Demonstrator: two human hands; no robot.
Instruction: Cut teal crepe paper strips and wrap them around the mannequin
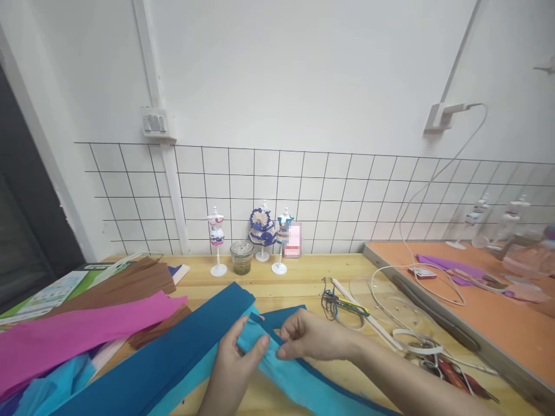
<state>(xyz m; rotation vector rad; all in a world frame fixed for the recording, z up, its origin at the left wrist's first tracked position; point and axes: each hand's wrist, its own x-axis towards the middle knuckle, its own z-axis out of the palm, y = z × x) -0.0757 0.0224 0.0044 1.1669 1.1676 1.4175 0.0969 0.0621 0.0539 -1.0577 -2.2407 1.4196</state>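
Note:
A thin light blue strip (290, 378), which looks like crepe paper, runs from the front edge up to my hands, with a dark blue band along its far side. My left hand (236, 361) is closed on its upper end, thumb on top. With curled fingers, my right hand (310, 335) pinches the strip's edge just to the right. Long dark blue folded sheets (173, 346) lie beneath and to the left of my left hand, with light blue showing under them. Another dark blue end (286, 316) sticks out behind my hands.
Pink (99, 323) and brown (130, 283) sheets pile up at left. Small white dress forms (217, 237) and a glass jar (241, 257) stand by the wall. A yellow cutter (353, 306), scissors (433, 364) and a cable (377, 283) lie right, beside an orange board (477, 312).

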